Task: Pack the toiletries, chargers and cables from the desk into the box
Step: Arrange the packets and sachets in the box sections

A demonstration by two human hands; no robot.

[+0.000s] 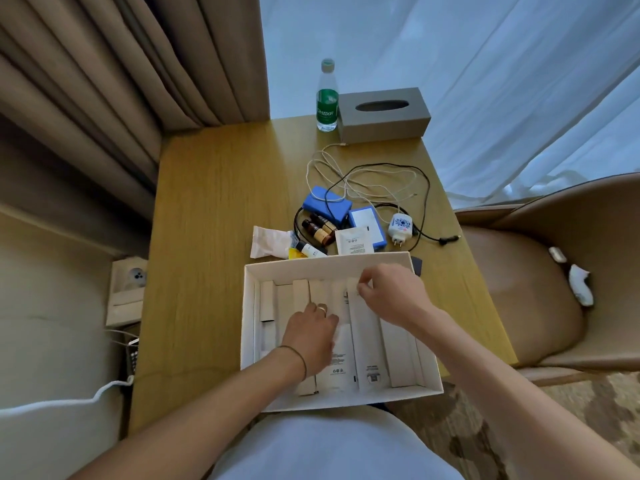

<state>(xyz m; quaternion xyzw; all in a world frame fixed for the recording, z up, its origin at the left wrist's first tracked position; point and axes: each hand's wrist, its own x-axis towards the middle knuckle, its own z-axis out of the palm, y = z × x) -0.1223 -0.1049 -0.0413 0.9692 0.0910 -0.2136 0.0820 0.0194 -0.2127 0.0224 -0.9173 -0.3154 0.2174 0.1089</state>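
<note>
I see the bench [221, 216] carrying the open white box [427, 362] at its near edge, partly overhanging; leaning in could tip it off. My left hand [310, 336] presses flat on the packets [341, 355] inside, fingers relaxed. My right hand [391, 296] pinches a long packet's top. Behind the box, tangled cables [367, 178] loop over the blue chargers [327, 204] and could drag the brown bottles [318, 228] along.

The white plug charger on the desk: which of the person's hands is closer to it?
Right. The right hand is in the box's far right corner, just this side of the charger. The left hand lies lower and further left inside the box.
</note>
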